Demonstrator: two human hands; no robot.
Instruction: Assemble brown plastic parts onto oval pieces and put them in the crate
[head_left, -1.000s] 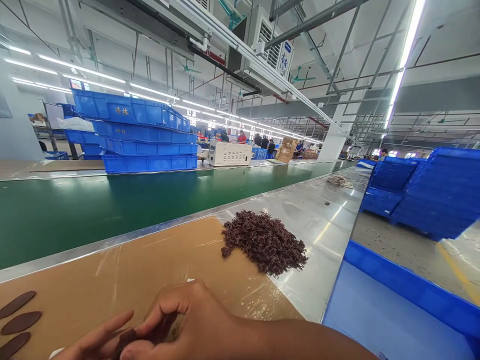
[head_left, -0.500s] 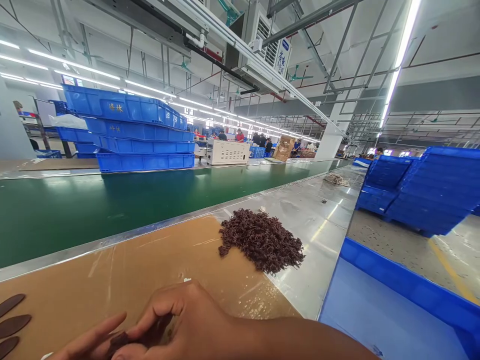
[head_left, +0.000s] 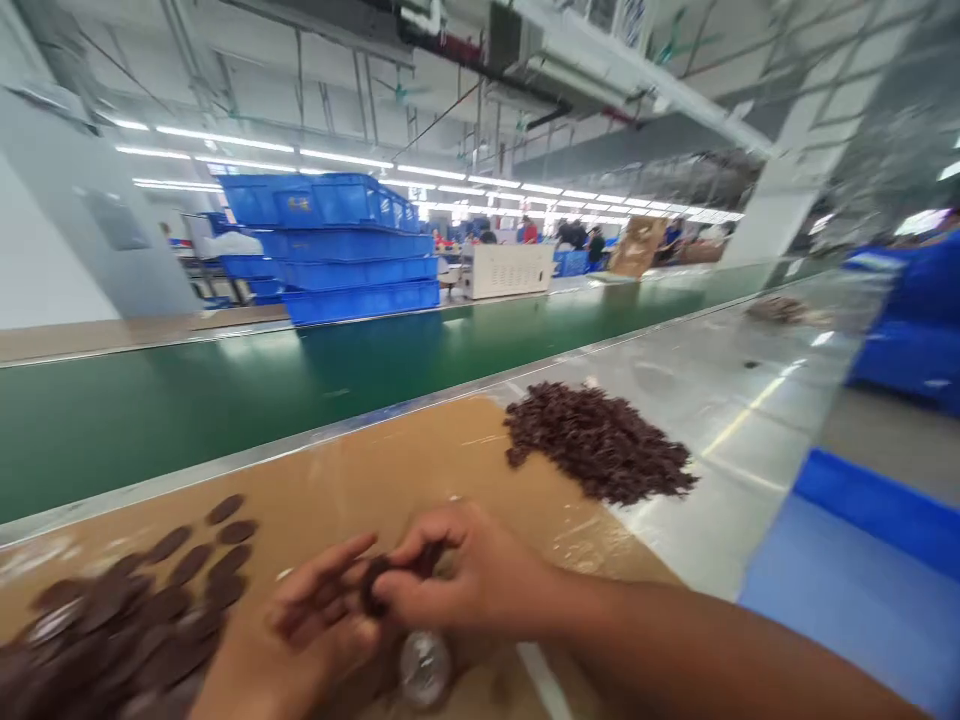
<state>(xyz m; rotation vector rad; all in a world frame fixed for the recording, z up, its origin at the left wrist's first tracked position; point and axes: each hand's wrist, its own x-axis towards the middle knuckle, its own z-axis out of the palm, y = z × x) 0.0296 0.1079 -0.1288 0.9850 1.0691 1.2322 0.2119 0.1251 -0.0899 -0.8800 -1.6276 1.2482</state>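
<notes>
Fingers of the right hand (head_left: 465, 585) are curled shut around a small dark brown disc (head_left: 373, 592), thumb and forefinger pinching it at the near centre of the bench, and the left hand (head_left: 300, 640) sits right against it from the left, fingers half open and touching the same piece. So the disc lies between both hands, right one doing the actual gripping. It's too blurry to call a long axis on it, looks roundish. Just left of the hands a loose spread of flat brown pieces (head_left: 142, 600) covers the cardboard sheet (head_left: 390, 460), and farther right a heap of darker scraps (head_left: 600, 440) sits half on the sheet, half on the metal bench. Something shiny (head_left: 424, 668) lies under the hands, can't tell what. Containers: blue crates (head_left: 337, 245) stacked across the green belt (head_left: 225, 390), contents not visible, and a blue bin (head_left: 862, 590) at near right looks bare inside.
</notes>
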